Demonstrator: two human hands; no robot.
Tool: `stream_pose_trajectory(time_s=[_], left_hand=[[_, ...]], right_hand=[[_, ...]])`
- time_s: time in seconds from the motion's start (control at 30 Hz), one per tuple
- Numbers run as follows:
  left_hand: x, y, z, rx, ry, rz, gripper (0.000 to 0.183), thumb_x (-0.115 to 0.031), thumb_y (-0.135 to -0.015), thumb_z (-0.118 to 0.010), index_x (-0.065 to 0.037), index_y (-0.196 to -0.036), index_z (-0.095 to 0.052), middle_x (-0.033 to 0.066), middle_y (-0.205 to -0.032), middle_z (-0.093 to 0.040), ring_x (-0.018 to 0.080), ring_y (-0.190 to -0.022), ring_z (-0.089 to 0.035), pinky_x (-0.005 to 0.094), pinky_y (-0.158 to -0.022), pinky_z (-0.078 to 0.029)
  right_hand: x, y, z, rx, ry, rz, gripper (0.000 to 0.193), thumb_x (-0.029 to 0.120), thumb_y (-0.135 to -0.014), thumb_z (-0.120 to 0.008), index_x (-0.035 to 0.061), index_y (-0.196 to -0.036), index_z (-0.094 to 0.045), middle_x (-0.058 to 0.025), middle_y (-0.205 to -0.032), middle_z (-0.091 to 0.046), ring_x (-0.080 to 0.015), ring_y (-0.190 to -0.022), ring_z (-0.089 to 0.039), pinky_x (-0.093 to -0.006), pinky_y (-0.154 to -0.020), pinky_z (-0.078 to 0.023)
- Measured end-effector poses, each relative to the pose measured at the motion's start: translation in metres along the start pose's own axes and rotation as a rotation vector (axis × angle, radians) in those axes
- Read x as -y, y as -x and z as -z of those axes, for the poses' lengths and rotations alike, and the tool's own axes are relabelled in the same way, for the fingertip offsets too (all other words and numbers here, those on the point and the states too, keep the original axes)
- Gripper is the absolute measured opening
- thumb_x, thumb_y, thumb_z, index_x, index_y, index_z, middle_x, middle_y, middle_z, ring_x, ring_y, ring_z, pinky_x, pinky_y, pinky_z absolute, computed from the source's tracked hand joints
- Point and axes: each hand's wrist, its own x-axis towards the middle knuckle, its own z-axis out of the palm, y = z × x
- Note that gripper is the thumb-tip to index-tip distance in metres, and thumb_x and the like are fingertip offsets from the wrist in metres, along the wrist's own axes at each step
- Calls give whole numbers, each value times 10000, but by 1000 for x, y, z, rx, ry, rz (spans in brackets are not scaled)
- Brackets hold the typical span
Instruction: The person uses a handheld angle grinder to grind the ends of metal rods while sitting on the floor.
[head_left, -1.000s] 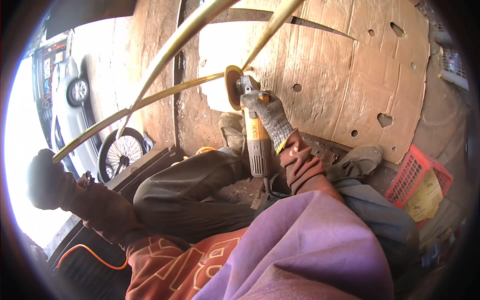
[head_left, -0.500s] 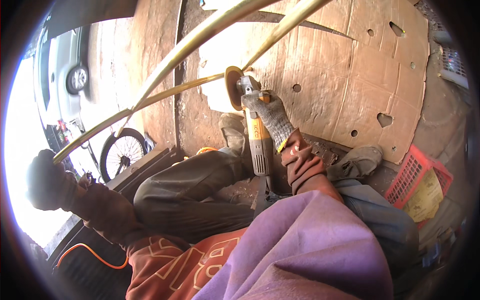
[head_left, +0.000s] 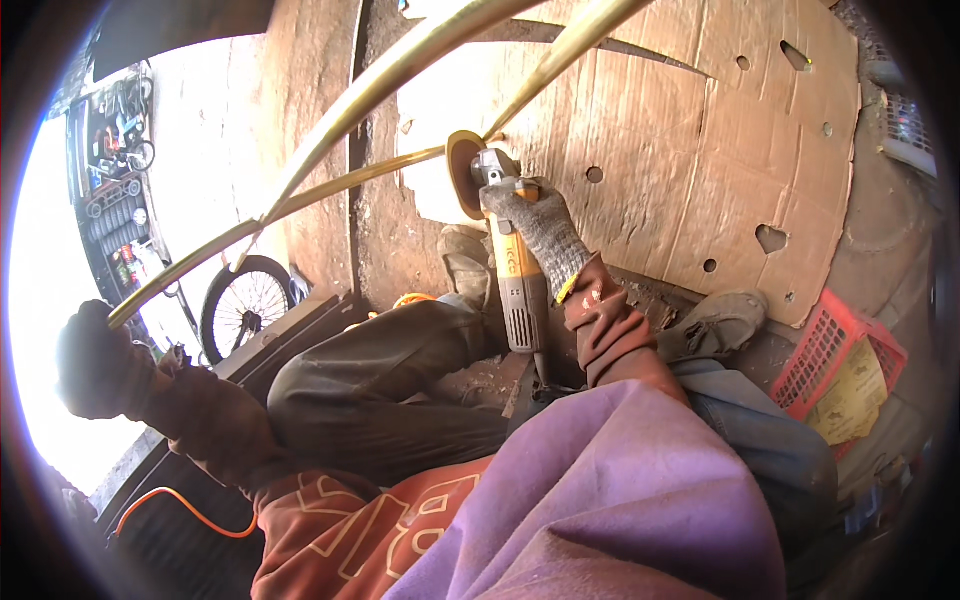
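Observation:
My right hand [head_left: 530, 205], in a grey knit glove, is wrapped round the head end of a yellow and grey angle grinder [head_left: 518, 275]. The grinder's round disc [head_left: 464, 175] stands on edge against or close beside a brass-coloured metal tube frame [head_left: 365, 172]; I cannot tell whether they touch. At the far left my left hand [head_left: 95, 365], dark and gloved against bright glare, is closed round the lower end of that frame. Its bent tubes cross near the left and run up past the top edge.
A flattened cardboard sheet [head_left: 640, 150] with holes covers the ground ahead. At the right stands a red plastic crate [head_left: 828, 350]. A bicycle wheel [head_left: 245, 310] is at the left, near a dark metal beam [head_left: 270, 350]. An orange cord [head_left: 185, 495] lies at lower left.
The light-coloured vehicle in the left background has gone from view, uncovering parked vehicles behind. The upper tubes have shifted slightly left; both hands keep their grips.

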Motion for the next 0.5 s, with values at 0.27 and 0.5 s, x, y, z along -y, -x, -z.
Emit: stream_pose_trajectory(time_s=[0.27, 0.5], left_hand=[[15, 6, 0, 5, 138, 94, 132, -83, -662, -550, 14, -597, -488, 116, -630, -459, 248, -600, -472, 355, -526, -357], [31, 5, -8, 25, 410, 176, 173, -152, -711, -507, -4, -631, -467, 114, -678, -438, 251, -669, -452, 356, -579, -361]], right_hand=[[3, 33, -41, 147, -4, 161, 554, 204, -711, -889, -12, -1080, -537, -109, -904, -658, -153, -728, -656, -285, -627, -568], [-6, 5, -10, 10, -81, 19, 354, 128, -738, -853, 22, -956, -596, -96, -750, -665, -170, -569, -638, -291, -515, -560]])
